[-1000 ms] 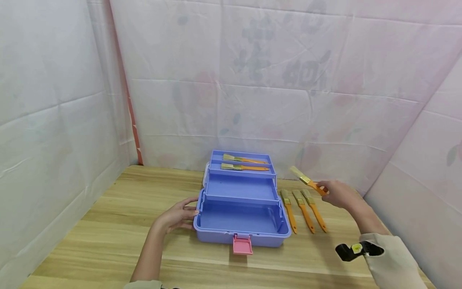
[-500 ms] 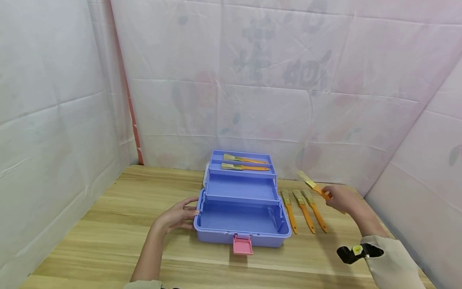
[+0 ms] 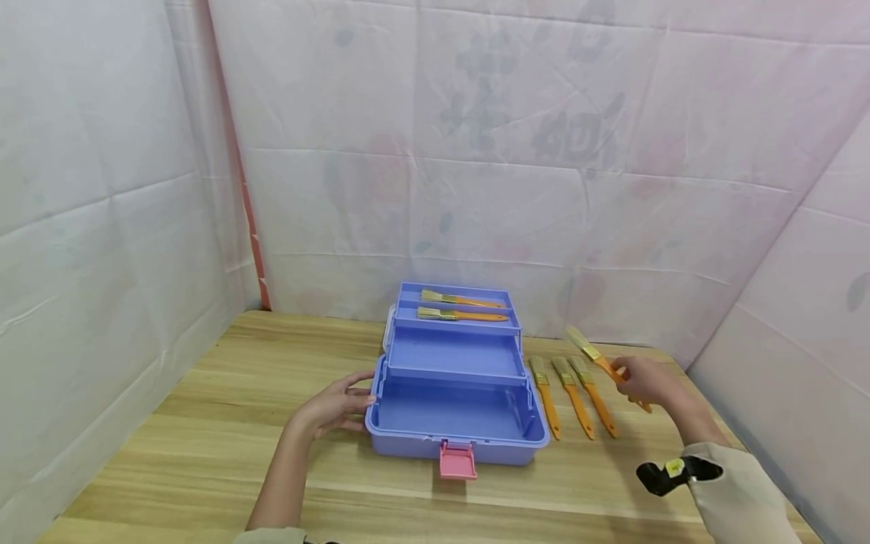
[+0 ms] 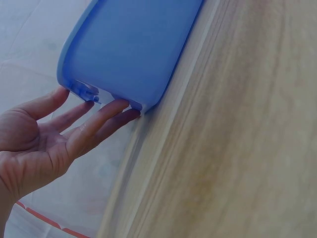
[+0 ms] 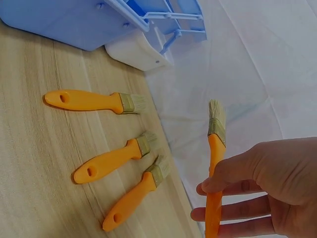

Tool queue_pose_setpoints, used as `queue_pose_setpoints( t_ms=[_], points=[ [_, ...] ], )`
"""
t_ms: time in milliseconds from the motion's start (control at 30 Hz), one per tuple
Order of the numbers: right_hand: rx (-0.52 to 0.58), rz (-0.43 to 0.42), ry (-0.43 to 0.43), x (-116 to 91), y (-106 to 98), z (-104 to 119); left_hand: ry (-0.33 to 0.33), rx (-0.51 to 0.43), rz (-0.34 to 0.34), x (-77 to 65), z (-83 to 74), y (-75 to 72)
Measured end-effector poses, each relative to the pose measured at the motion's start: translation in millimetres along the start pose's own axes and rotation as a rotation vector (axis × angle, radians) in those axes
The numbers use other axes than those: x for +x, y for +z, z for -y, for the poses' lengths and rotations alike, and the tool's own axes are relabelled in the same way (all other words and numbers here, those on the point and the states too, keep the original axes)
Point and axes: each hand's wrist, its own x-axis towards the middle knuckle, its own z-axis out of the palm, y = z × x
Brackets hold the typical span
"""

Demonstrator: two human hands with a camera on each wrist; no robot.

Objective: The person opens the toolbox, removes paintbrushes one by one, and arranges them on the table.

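Observation:
My right hand (image 3: pixel 649 380) pinches the orange handle of a paintbrush (image 3: pixel 598 357) between thumb and fingers, bristles up and to the left. In the right wrist view the held paintbrush (image 5: pixel 216 144) stands apart from three others lying on the wooden table. My left hand (image 3: pixel 337 406) rests against the left end of an opened blue tool box (image 3: pixel 455 449). The left wrist view shows its thumb at the rim and its extended fingers (image 4: pixel 99 116) touching the outer wall.
Three paintbrushes (image 3: pixel 576 399) lie side by side on the wooden table (image 3: pixel 224 453), right of the box. Two more paintbrushes (image 3: pixel 462 316) lie in the upper tray. A pink latch (image 3: pixel 458 462) hangs at the box's front. White sheeting (image 3: pixel 340 211) stands behind.
My right hand has moved a little right and toward me with the paintbrush, away from the box. My left hand and the box have stayed put.

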Motion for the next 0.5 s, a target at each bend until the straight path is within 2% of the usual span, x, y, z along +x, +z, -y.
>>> queue_pose_setpoints(
  t_ms=[367,500],
  points=[
    [0.284,0.080,0.061,-0.4,9.1,-15.8,-0.009,0.000,-0.006,-0.6,-0.8,0.5],
    [0.343,0.088,0.073,-0.6,12.5,-21.5,-0.007,0.002,-0.007,-0.8,-1.6,0.6]
  ],
)
